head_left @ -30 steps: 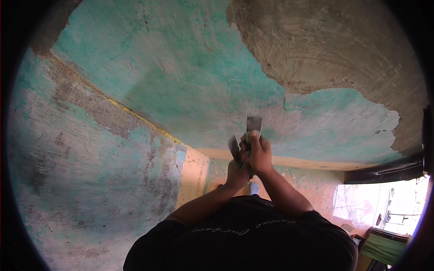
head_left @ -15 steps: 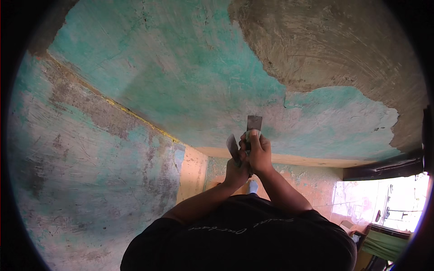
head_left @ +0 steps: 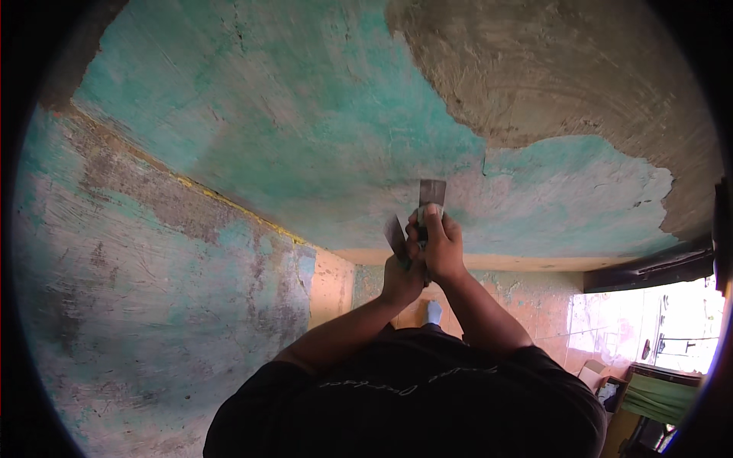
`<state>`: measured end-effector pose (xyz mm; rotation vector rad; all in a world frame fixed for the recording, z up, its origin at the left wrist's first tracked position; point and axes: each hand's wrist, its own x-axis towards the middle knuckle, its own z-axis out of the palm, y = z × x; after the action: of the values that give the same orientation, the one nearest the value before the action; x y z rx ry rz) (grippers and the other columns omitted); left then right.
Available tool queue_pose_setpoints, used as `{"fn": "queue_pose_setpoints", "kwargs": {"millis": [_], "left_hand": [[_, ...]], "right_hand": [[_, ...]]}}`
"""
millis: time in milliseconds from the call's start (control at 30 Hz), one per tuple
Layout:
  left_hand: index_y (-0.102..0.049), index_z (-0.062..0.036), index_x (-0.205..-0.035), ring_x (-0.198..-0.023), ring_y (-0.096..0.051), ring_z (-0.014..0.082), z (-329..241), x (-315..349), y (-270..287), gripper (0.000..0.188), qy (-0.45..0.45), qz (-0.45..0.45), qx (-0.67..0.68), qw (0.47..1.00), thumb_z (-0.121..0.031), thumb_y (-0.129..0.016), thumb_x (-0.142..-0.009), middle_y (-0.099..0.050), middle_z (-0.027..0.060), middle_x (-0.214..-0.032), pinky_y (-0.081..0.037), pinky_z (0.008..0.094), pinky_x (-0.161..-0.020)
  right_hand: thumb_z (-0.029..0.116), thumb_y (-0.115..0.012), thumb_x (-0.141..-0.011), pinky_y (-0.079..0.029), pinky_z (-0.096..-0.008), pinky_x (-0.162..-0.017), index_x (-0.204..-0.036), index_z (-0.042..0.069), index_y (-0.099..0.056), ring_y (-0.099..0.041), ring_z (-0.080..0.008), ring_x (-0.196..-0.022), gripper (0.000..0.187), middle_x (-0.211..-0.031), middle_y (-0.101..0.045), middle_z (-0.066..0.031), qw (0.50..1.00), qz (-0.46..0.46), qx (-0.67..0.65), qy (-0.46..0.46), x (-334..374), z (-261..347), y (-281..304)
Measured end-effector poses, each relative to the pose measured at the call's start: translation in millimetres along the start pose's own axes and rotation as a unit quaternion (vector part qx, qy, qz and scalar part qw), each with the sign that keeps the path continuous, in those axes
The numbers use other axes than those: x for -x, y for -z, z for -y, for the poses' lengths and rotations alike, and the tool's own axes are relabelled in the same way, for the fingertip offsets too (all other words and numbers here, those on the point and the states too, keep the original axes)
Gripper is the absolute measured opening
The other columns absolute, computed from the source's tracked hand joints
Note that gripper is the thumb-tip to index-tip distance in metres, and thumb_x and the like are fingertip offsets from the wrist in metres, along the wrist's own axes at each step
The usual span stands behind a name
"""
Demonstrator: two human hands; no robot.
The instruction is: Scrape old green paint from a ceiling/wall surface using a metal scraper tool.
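My right hand (head_left: 446, 253) grips a putty knife (head_left: 433, 191), thumb laid along the handle. Its flat grey blade points away from me, close against the worn green wall (head_left: 343, 153); whether the edge touches is unclear. Just to the left and lower, my left hand (head_left: 402, 283) is closed round a second putty knife (head_left: 395, 233), whose blade tilts up and leftward. Both hands are pressed together, so the lower handle is mostly hidden.
Bare grey-brown plaster (head_left: 550, 69) covers the upper right of the wall. A scuffed bluish wall (head_left: 175, 305) meets it at a yellow-streaked corner on the left. At right are a dark ledge (head_left: 649, 267) and a green cloth (head_left: 654, 398). Below lies a tiled floor (head_left: 534, 309).
Both hands, with the putty knives in them, have shifted slightly up the wall, away from my body. The grip looks the same.
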<state>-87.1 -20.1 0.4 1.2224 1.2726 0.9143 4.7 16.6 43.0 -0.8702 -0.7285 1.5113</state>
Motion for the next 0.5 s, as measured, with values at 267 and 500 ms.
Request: {"fn": "queue_pose_setpoints", "kwargs": {"millis": [267, 500], "left_hand": [[-0.050, -0.0006, -0.089, -0.050, -0.058, 0.0178, -2, -8, 2, 0.033, -0.027, 0.002, 0.019, 0.999, -0.034, -0.047, -0.088, -0.054, 0.0079, -0.054, -0.043, 0.0303, -0.046], [-0.050, -0.0032, -0.079, -0.050, -0.056, 0.0128, 5, 0, -1, 0.032, -0.032, -0.020, 0.021, 0.999, -0.034, -0.054, -0.086, -0.053, 0.0047, -0.054, -0.042, 0.0277, -0.044]], "right_hand": [[0.033, -0.038, -0.095, -0.034, -0.0226, -0.040, -0.082, 0.002, -0.050, -0.043, -0.0102, -0.043, 0.035, -0.059, -0.047, -0.0036, 1.000, -0.005, -0.020, 0.002, -4, 5, -5], [0.035, -0.036, -0.095, -0.034, -0.0227, -0.038, -0.084, 0.004, -0.048, -0.043, -0.0108, -0.042, 0.035, -0.060, -0.047, -0.0039, 0.999, -0.032, -0.023, -0.029, -1, -14, 7]]}}
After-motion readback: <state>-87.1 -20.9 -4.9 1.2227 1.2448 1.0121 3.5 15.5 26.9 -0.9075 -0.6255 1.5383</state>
